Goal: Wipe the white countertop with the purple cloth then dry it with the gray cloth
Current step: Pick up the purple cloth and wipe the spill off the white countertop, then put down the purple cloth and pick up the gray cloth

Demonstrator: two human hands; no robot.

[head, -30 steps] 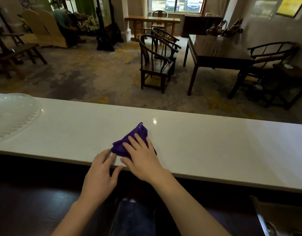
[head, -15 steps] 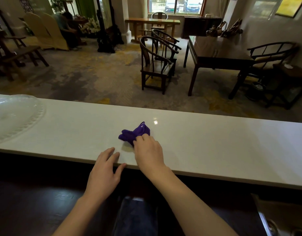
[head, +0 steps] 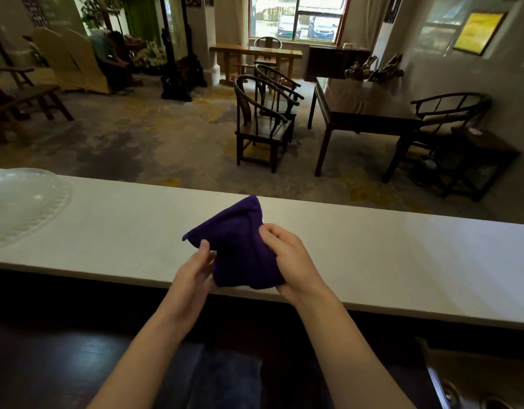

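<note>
Fingers [head: 265,231] of the right hand [head: 293,261] were curled tight over the right edge of the purple cloth [head: 240,249], thumb on the near face and the rest hidden behind the fabric. Opposite them, the left hand [head: 192,276] pinched the cloth's left edge between thumb and fingertips, close under its left corner. Between the two grips the cloth hung spread in a rough triangle, its peak pointing up and away from the fingers and its lower hem drooping below them; it appeared lifted off the white bench [head: 402,261], though whether the hem brushed the surface could not be told. Beneath both hands ran the bench's near edge, with dark floor further down. Far off to the left of the left hand's fingers, a clear domed plastic lid [head: 21,202] rested on the bench. Beyond the fingers, past the bench's far edge, stood dark wooden chairs [head: 263,119] and a dark table [head: 364,107] on patterned carpet.
</note>
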